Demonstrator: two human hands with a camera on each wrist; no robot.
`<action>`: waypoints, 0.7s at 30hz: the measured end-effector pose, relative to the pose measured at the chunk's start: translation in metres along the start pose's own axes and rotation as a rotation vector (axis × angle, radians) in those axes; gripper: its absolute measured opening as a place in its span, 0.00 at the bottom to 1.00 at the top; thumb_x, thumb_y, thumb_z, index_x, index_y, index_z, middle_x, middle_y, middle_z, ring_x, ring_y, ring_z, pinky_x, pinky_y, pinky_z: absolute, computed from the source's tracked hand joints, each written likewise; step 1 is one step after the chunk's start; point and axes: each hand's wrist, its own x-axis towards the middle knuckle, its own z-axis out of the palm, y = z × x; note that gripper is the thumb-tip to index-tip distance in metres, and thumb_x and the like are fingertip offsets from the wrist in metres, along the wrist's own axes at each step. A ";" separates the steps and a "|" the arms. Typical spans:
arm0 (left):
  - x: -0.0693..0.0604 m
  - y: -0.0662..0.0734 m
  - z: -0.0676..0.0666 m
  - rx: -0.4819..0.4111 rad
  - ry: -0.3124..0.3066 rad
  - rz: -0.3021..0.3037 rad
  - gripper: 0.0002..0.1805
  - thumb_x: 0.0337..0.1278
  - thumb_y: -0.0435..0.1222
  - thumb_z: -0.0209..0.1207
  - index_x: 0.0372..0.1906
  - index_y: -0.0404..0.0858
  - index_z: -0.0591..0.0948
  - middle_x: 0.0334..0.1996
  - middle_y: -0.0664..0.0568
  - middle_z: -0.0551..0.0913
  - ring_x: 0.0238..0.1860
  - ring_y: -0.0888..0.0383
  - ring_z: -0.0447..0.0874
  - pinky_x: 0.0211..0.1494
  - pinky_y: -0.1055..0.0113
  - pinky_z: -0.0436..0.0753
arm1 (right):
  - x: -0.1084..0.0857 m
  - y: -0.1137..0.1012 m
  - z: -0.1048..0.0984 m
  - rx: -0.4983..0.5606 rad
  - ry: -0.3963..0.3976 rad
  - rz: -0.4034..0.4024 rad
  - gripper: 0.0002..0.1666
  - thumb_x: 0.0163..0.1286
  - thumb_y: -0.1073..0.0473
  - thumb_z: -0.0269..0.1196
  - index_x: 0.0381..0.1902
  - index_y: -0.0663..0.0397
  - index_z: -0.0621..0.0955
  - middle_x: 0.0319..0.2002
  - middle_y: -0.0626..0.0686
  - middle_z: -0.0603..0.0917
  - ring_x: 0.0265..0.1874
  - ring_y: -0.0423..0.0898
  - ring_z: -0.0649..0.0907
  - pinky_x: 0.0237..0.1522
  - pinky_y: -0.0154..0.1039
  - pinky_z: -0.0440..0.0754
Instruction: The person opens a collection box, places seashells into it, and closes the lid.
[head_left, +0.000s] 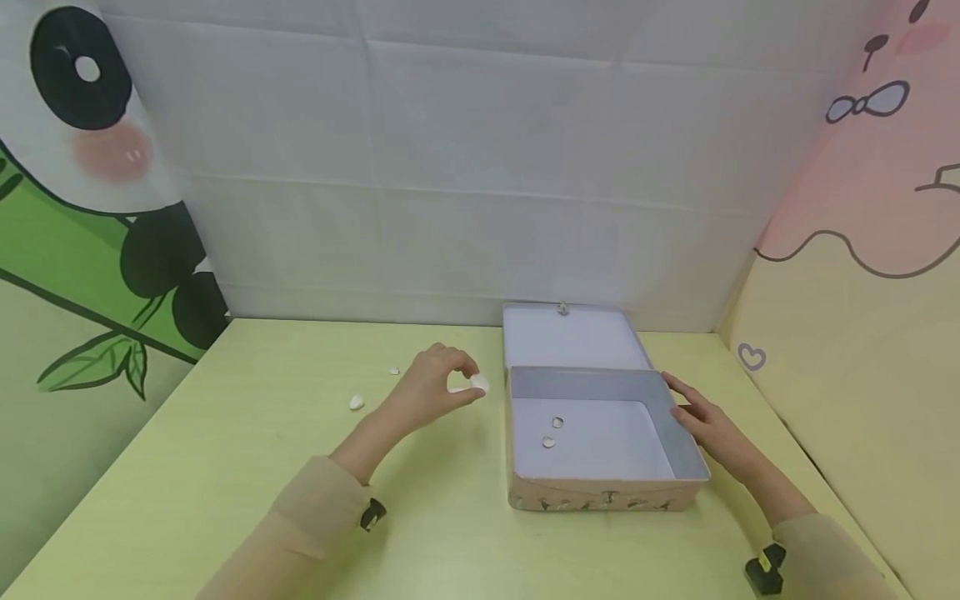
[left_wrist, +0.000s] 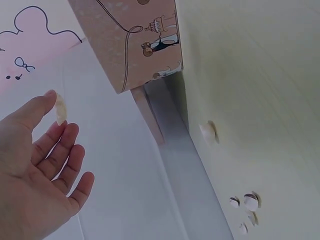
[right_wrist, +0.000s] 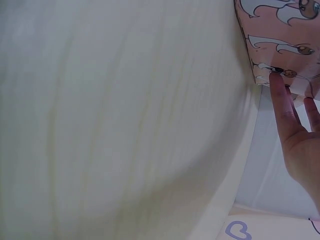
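Note:
My left hand [head_left: 431, 387] pinches a white seashell [head_left: 480, 382] between thumb and index finger, just left of an open lidded box [head_left: 558, 494]. In the left wrist view that shell [left_wrist: 61, 110] is seen edge-on, the other fingers loosely bent. Two small shells [head_left: 549, 442] lie on the box's pale floor. My right hand [head_left: 712, 433] rests against the box's right side with fingers extended. The right wrist view shows its fingertips [right_wrist: 276, 80] touching the pink printed wall. Left of the box, a white shell [head_left: 356, 402] and a smaller one [head_left: 395, 371] lie on the table.
The box's lid [head_left: 577, 333] leans back towards the white cloth backdrop [head_left: 465, 167]. More shells [left_wrist: 251, 201] sit on the table in the left wrist view. Cartoon-printed panels [head_left: 847, 317] flank the pale yellow table [head_left: 225, 467] on both sides.

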 end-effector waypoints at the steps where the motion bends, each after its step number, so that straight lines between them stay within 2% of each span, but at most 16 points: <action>1: 0.000 0.002 0.000 -0.008 0.013 0.010 0.12 0.48 0.42 0.69 0.36 0.43 0.81 0.34 0.58 0.82 0.39 0.59 0.73 0.48 0.59 0.72 | 0.000 0.000 0.000 0.001 -0.001 -0.001 0.34 0.77 0.55 0.45 0.75 0.49 0.48 0.72 0.66 0.49 0.62 0.68 0.64 0.46 0.33 0.78; 6: 0.003 0.011 0.004 -0.027 0.073 0.060 0.12 0.46 0.41 0.70 0.35 0.43 0.81 0.33 0.58 0.82 0.39 0.58 0.74 0.47 0.60 0.72 | 0.000 0.000 0.000 0.003 -0.002 0.005 0.34 0.77 0.55 0.45 0.75 0.48 0.47 0.72 0.66 0.49 0.62 0.68 0.64 0.48 0.38 0.79; 11: 0.006 0.017 0.011 -0.069 0.121 0.097 0.11 0.46 0.40 0.70 0.35 0.42 0.81 0.33 0.58 0.82 0.39 0.56 0.76 0.48 0.60 0.72 | -0.001 0.000 0.000 -0.011 -0.004 0.015 0.34 0.77 0.54 0.45 0.75 0.48 0.47 0.73 0.66 0.48 0.64 0.70 0.63 0.52 0.47 0.78; 19: 0.011 0.029 0.025 -0.112 0.147 0.131 0.13 0.47 0.40 0.69 0.37 0.40 0.82 0.33 0.56 0.82 0.39 0.56 0.75 0.45 0.64 0.74 | -0.001 0.000 0.000 -0.017 0.006 0.029 0.34 0.77 0.53 0.45 0.75 0.46 0.47 0.73 0.65 0.48 0.63 0.70 0.63 0.53 0.56 0.77; 21: 0.012 0.031 0.030 -0.115 0.147 0.139 0.13 0.46 0.40 0.70 0.37 0.40 0.82 0.33 0.56 0.82 0.39 0.56 0.75 0.45 0.64 0.74 | -0.001 0.000 0.000 -0.014 0.007 0.034 0.34 0.77 0.53 0.45 0.75 0.46 0.48 0.73 0.65 0.48 0.63 0.69 0.64 0.52 0.55 0.77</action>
